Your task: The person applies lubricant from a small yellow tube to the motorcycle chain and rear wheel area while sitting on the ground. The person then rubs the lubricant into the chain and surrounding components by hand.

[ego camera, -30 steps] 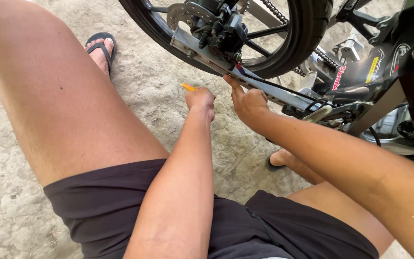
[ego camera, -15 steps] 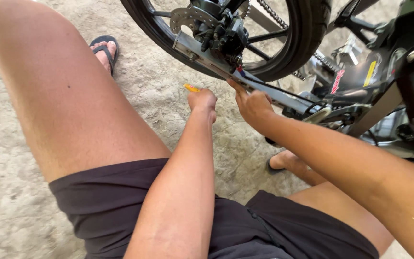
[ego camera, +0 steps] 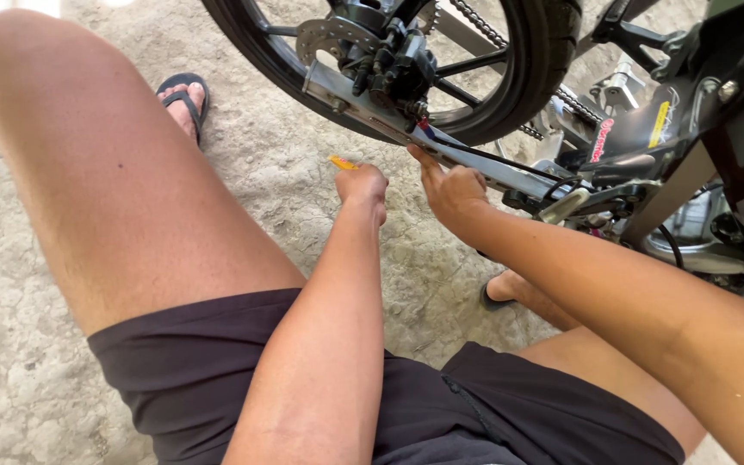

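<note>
Down low, the left hand (ego camera: 362, 185) is curled into a fist around a small yellow-handled tool (ego camera: 342, 163), forearm stretched straight out over the lap. Just beside it, the right hand (ego camera: 449, 188) reaches up with fingers half-extended, fingertips touching the silver swingarm (ego camera: 475, 164) beneath the motorcycle's rear wheel (ego camera: 536, 77), gripping nothing.

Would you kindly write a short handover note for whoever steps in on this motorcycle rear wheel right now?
Left hand: closed around a small yellow-handled tool, held just below the swingarm.
Right hand: fingers on the swingarm's underside, near the brake caliper.
Rear wheel is mounted, with chain and brake disc in place. The tool's tip is hidden, so progress cannot be told.
</note>
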